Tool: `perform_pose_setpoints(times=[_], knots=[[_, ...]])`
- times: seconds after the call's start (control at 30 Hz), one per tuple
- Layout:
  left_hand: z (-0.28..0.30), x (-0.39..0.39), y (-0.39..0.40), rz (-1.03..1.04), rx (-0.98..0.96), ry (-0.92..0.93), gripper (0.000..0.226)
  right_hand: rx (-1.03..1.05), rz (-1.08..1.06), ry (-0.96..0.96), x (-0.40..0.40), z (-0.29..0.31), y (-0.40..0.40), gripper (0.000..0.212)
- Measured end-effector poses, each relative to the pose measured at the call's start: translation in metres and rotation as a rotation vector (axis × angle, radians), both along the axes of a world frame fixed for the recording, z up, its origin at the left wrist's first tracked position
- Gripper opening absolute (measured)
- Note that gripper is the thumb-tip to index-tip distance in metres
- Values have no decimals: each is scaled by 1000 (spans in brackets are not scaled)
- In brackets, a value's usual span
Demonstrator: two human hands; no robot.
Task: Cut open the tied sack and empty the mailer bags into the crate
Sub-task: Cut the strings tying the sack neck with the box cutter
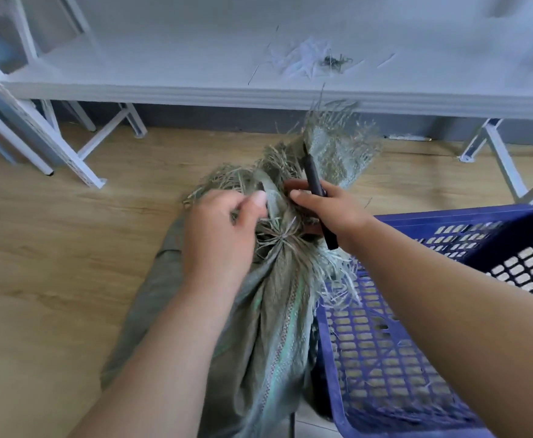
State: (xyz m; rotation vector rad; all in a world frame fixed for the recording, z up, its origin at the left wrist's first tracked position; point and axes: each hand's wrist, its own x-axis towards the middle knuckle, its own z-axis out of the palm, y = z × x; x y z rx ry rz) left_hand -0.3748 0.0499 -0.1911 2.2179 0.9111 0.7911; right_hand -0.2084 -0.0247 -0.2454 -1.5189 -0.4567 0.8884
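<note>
On wooden floor, beside blue crate (pixel 416 327): green woven sack (pixel 268 327), upright, neck bunched and tied, fringe frayed. Soft, slack cloth, probably light with mailers; best gripped just above the tie. Left hand (pixel 221 235), fingers pinching fabric at the neck. Right hand (pixel 328 210), fingers clamped on black knife (pixel 317 188), blade up among the frayed top. Mailer bags hidden inside.
</note>
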Motion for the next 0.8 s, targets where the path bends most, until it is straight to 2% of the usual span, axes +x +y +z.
perform_pose_setpoints(times=[0.13,0.23,0.37,0.5,0.57,0.63,0.73,0.8], knots=[[-27,-6,-5,-159,28,133,24,28,42,-75,-15,-1,28,21],[-45,-8,6,-132,28,192,31,32,71,-62,-21,5,41,24],[-49,-4,23,-26,10,145,10,23,121,-59,-23,8,42,21],[-53,-7,39,30,-105,56,11,-16,-91,-115,-26,15,28,13],[-53,-8,43,94,-65,-1,9,-123,-244,-297,-31,19,20,3],[-50,-9,47,134,-34,-28,9,-211,-283,-457,-42,23,14,8],[-47,-11,51,118,-23,-59,9,-114,-82,-399,-64,31,18,12],[-45,-12,53,102,-9,-84,9,-139,29,-466,-73,29,26,6]])
